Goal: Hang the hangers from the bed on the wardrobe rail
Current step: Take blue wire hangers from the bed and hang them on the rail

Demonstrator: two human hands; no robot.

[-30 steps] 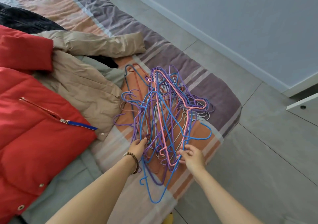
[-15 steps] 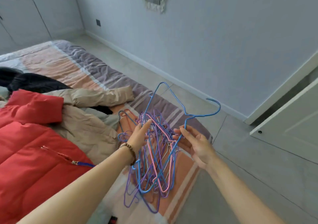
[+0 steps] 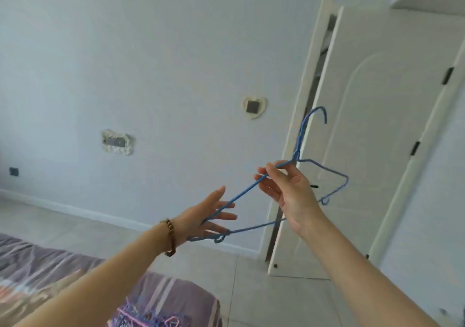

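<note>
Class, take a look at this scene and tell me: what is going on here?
A person holds one blue wire hanger up in the air. The right hand pinches its sloping arm just below the neck, while the left hand, fingers straight, touches its lower corner. The hook points up, in front of the open wardrobe door. More hangers lie on the bed below.

No text, label, brand, number or sign can be read anywhere here; the wall fittings and the door surfaces show no legible markings.
</note>
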